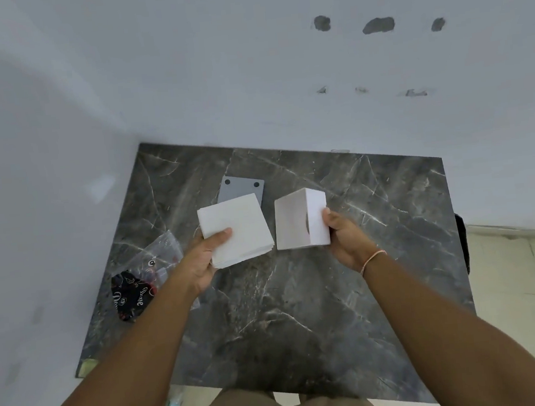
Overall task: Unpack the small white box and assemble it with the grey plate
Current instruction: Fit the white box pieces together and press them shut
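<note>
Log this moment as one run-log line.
left hand: holds white inner box | right hand: holds empty white sleeve | grey plate: on marble table, untouched

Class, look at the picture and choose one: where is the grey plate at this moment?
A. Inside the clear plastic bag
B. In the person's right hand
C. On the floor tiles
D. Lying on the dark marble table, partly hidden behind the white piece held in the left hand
D: the grey plate lies flat on the marble table, its near edge covered by the flat white piece gripped in the left hand.

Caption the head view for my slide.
Left hand holds white piece, right hand open box shell, above grey plate.
</note>
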